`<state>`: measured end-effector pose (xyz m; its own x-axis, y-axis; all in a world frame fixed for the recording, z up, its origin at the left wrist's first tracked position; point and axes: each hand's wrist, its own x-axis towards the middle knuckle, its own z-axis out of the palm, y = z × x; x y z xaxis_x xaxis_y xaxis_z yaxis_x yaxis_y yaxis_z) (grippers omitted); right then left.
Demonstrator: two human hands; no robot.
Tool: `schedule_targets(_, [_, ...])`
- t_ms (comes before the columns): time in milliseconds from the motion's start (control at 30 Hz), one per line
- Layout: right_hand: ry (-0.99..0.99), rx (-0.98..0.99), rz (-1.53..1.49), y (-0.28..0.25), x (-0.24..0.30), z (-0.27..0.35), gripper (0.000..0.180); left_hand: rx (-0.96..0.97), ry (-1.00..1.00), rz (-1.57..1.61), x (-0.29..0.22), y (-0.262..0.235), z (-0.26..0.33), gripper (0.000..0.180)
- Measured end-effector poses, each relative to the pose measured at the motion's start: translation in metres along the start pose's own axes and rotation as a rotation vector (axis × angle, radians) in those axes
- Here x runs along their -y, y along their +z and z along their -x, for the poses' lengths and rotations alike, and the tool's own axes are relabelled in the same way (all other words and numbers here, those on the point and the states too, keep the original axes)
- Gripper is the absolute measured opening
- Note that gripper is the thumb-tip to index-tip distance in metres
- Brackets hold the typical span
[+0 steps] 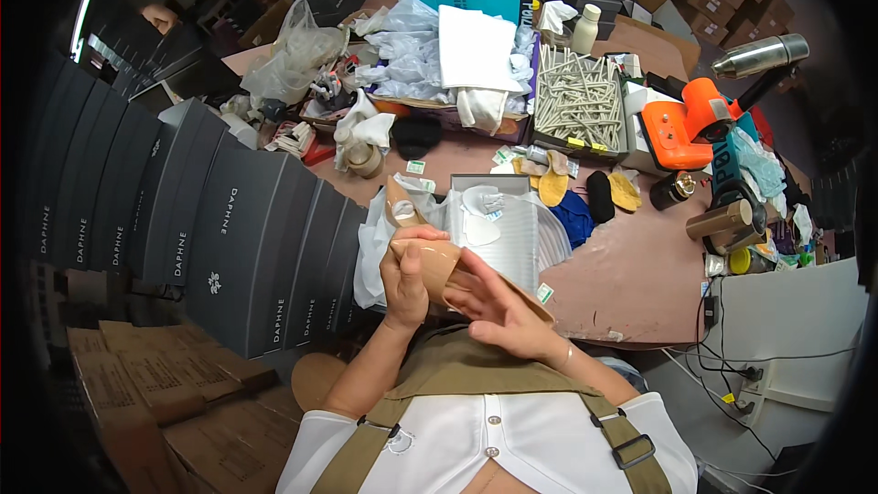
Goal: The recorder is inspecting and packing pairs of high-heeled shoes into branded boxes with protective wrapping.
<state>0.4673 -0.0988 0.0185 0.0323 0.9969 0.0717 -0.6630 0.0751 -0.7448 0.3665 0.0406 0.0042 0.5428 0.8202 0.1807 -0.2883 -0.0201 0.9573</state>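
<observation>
A glossy tan shoe [435,262] is held up over the near edge of the table. My left hand [404,279] wraps round one end of it, thumb on top. Against its other side my right hand [502,304] lies with fingers stretched out, touching the shoe without closing on it; part of the shoe is hidden behind these fingers. A second tan shoe [399,194] rests on white tissue paper just beyond my left hand. Past my right hand is an uncovered shoebox [519,190] lined with white paper, with white pieces lying in it.
Dark grey shoeboxes [249,252] stand stacked along the left. Farther back are a tray of pale sticks [578,101], a carton heaped with crumpled paper [412,37] and an orange tool [677,133]. Tan and black pads [599,197] lie right of the shoebox.
</observation>
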Motion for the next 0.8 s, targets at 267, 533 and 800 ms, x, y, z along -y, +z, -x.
schedule_targets(267, [0.254, 0.226, -0.716, -0.018, 0.0, 0.008, 0.06, 0.486, 0.432, -0.203, -0.017, 0.017, -0.001, 0.04])
schedule_targets(533, [0.389, 0.725, -0.587, -0.007, -0.004, 0.011, 0.063, 0.61, 0.508, -0.031, -0.03, 0.017, 0.037, 0.039])
schedule_targets(800, [0.353, 0.404, -0.486, -0.002, -0.011, 0.003, 0.059, 0.454, 0.327, -0.029, -0.017, 0.008, 0.029, 0.038])
